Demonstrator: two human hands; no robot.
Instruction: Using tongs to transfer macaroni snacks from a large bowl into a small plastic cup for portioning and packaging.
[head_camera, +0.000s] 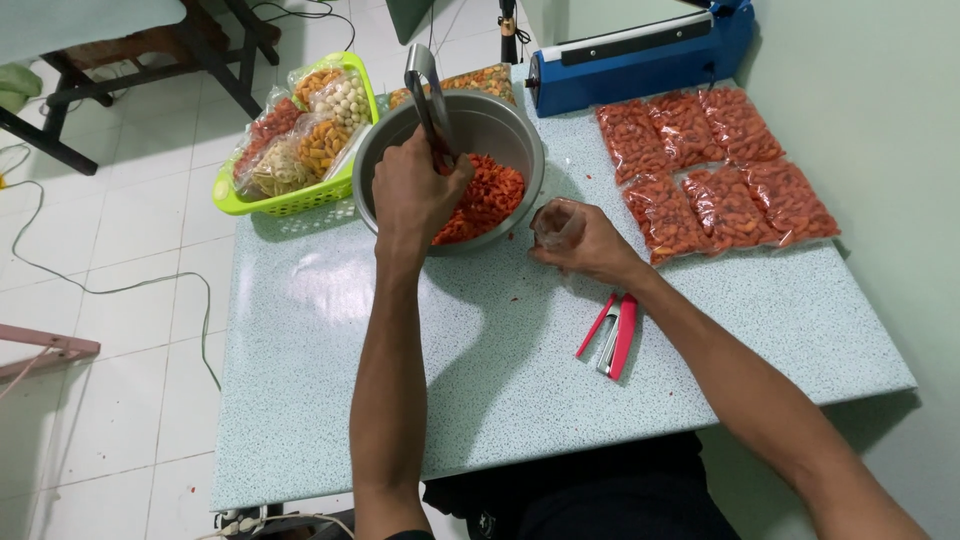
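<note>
While the left hand (415, 195) clamps an upright scoop (428, 95), the right hand (580, 240) pinches a clear bag (556, 226).

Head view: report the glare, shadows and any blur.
Head view: soft glare on the table left of the left hand; both arms cast shadows onto the tabletop toward the stapler; the clear bag in the right hand looks slightly blurred; the bowl and sealed packets are sharp.

sealed bags of orange snacks (715, 170): 6, far right of table (500, 400)
metal bowl (400, 140): 1, far edge
green basket (290, 200): 1, far left corner
stapler (612, 335): 1, mid table
blue sealer (640, 55): 1, far edge
hands: 2
</note>
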